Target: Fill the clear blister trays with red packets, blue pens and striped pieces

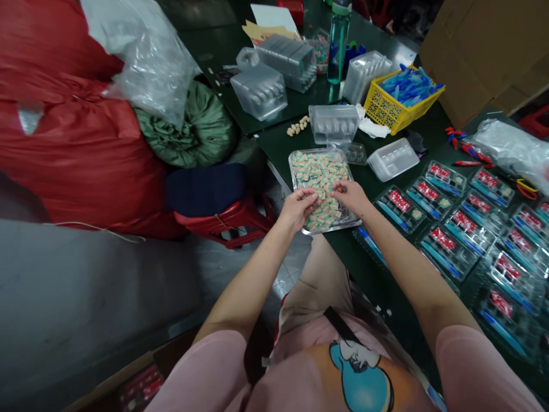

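Note:
A metal tray (295,171) full of several small striped erasers (319,171) lies at the near edge of the dark green table (283,143). Both my hands reach over its near half. My left hand (298,207) has its fingers curled and pinched among the erasers. My right hand (349,193) is also pinched on erasers just right of it. What exactly each pinch holds is too small to tell apart.
Several filled blister packs (446,246) with red cards and blue pens lie in rows to the right. Empty clear trays (392,158), a yellow basket of blue pens (401,94) and a green bottle (338,40) stand behind. Red sacks (68,131) and a red stool (223,220) are left.

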Demonstrator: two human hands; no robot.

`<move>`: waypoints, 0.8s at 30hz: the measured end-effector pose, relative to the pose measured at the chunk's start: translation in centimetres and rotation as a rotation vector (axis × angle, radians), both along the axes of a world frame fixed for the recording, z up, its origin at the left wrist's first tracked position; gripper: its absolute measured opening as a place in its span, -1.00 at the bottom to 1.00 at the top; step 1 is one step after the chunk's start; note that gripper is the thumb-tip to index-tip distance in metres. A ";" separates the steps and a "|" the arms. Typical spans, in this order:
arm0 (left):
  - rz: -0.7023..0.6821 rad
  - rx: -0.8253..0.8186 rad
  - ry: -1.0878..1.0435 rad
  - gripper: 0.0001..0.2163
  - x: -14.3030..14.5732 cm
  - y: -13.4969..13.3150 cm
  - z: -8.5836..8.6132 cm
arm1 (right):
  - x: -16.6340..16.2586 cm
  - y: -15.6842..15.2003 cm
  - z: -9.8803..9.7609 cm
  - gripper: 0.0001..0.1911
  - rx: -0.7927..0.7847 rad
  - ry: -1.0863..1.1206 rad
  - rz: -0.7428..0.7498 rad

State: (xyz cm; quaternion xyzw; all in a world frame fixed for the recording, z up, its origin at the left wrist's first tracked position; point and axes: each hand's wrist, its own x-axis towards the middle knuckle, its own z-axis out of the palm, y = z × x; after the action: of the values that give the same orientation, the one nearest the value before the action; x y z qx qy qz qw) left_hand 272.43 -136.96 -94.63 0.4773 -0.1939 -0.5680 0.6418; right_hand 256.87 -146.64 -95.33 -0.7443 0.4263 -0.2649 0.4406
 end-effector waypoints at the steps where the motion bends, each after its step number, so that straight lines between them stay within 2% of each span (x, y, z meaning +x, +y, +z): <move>1: 0.001 0.001 0.009 -0.74 -0.2 0.0 0.0 | 0.1 0.1 -0.1 -0.80 0.042 -0.064 0.000; 4: 0.017 -0.007 0.015 -0.75 -0.8 -0.2 -0.3 | 0.3 0.5 -0.3 -0.77 0.153 -0.209 0.009; 7: 0.043 -0.010 -0.018 -0.76 -1.2 -0.4 -0.6 | 0.5 1.1 -0.3 -0.77 0.198 -0.293 0.010; 11: 0.059 -0.020 -0.059 -0.77 -1.3 -0.6 -0.8 | 0.7 1.6 -0.1 -0.81 0.224 -0.332 0.042; 15: 0.029 -0.053 -0.054 -0.75 -1.1 -0.5 -0.8 | 0.4 1.7 0.4 -0.82 0.180 -0.288 0.085; 18: -0.005 -0.070 0.007 -0.71 -0.7 -0.3 -0.6 | -0.7 1.7 1.0 -0.83 0.023 -0.091 0.111; 21: -0.064 -0.067 0.136 -0.67 -0.3 0.1 -0.3 | -1.8 2.2 1.3 -0.91 -0.173 0.290 0.073; 24: -0.133 -0.033 0.272 -0.66 -0.1 0.5 0.1 | -2.2 3.1 1.0 -0.90 -0.240 0.610 0.088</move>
State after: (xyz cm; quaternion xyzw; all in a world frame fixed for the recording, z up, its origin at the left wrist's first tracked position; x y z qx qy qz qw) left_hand 272.32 -136.50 -94.52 0.3715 -0.1456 -0.6655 0.6308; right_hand 254.66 -143.57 -94.35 -0.8536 0.4717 -0.0590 0.2130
